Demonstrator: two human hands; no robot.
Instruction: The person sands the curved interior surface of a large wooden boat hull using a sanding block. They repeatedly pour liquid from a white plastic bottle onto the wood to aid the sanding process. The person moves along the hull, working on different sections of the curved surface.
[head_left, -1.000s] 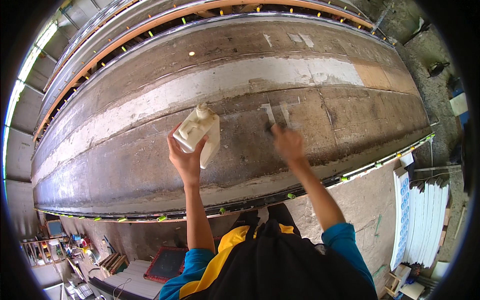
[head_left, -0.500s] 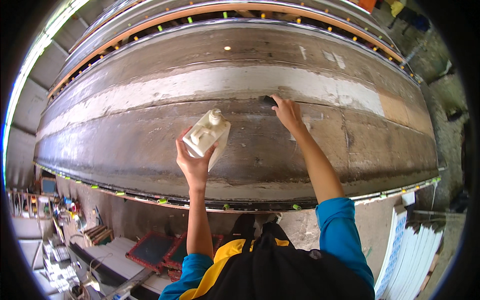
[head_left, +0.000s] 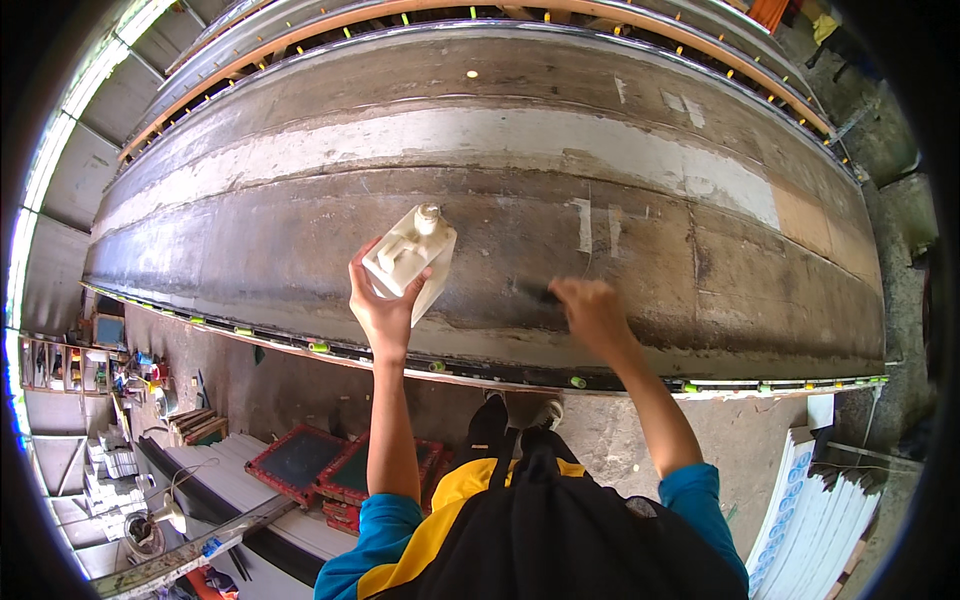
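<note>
My left hand [head_left: 384, 322] grips a cream-white plastic jug [head_left: 412, 250] by its sides, fingers wrapped round it. The jug is tilted over the long brown table [head_left: 330, 225], its round neck pointing away from me. To the right, my right hand [head_left: 598, 315], smeared by motion, is closed on a small black hand tool [head_left: 533, 290]. Blur hides the tool's exact kind. It is at or just above the tabletop near the front edge; whether it touches cannot be told. Pale patches and a long whitish band [head_left: 420, 138] mark the stained surface.
Green and yellow clips [head_left: 318, 348] line the table edges. Beyond the table runs an orange-brown rail [head_left: 480, 8]. Red-framed screens [head_left: 300, 465] are stacked below left, beside pale boards. White panels [head_left: 815, 515] stand at lower right. Shelves with tools are at far left.
My right hand has moved toward me with the black tool, from the middle of the table to near its front edge. My left hand still holds the jug. The view has shifted slightly.
</note>
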